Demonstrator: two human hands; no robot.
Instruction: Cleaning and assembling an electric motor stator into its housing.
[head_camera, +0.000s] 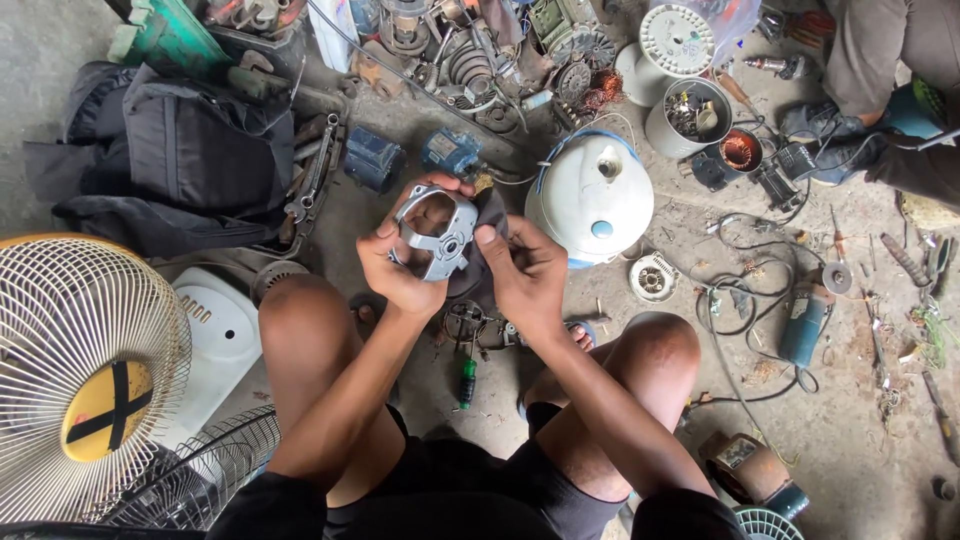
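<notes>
1. Squatting on a concrete floor (60, 40), person holds a grey metal motor housing (433, 232) up between both hands, above the knees.
2. Left hand (400, 262) wrapped around the housing's left rim, fingers curled over top, thumb underneath; firm closed grasp.
3. Right hand (522, 270) pinches a dark rag (488, 222) against the housing's right side, fingers closed on cloth.
4. Judged progress: housing already off its fan and stripped bare, being wiped; cleaning looks mid-way, reassembly not begun.
5. Below the hands: small motor part (465, 322) and green-handled screwdriver (466, 382) on the floor, untouched.
6. Nearby: white fan grille (70, 330) at left, white round cover (590, 200) just behind hands, blue angle grinder (804, 325) at right, black bag (180, 150) upper left.
7. Another person's leg and shoe (830, 125) top right.
</notes>
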